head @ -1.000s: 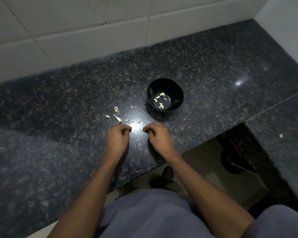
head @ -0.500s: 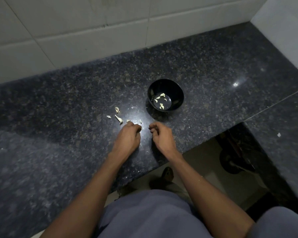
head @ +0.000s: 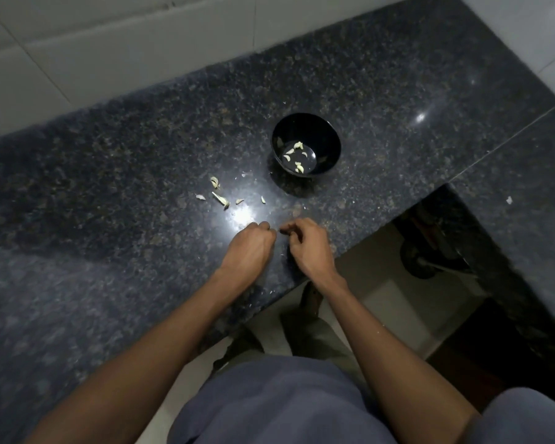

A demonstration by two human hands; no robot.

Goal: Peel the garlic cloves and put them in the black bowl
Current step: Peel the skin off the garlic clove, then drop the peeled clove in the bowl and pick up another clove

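Observation:
The black bowl (head: 331, 136) stands on the dark granite counter (head: 109, 174) and holds several pale peeled garlic cloves (head: 298, 168). Nearer to me, my left hand (head: 249, 248) and my right hand (head: 306, 246) rest at the counter's front edge, fingers curled. Their fingertips almost meet over a small garlic clove (head: 283, 231), which the fingers mostly hide. The bowl is about a hand's length beyond my right hand.
Scraps of garlic skin (head: 220, 198) lie scattered to the left of the bowl, beyond my left hand. A tiled wall (head: 141, 43) backs the counter. To the right the counter steps back, leaving a gap (head: 398, 283) down to the floor. A white speck (head: 509, 200) lies far right.
My left hand came right until its fingertips neared my right hand's. The view shifted, so the bowl and hands sit further right. The bowl and scraps did not move on the counter.

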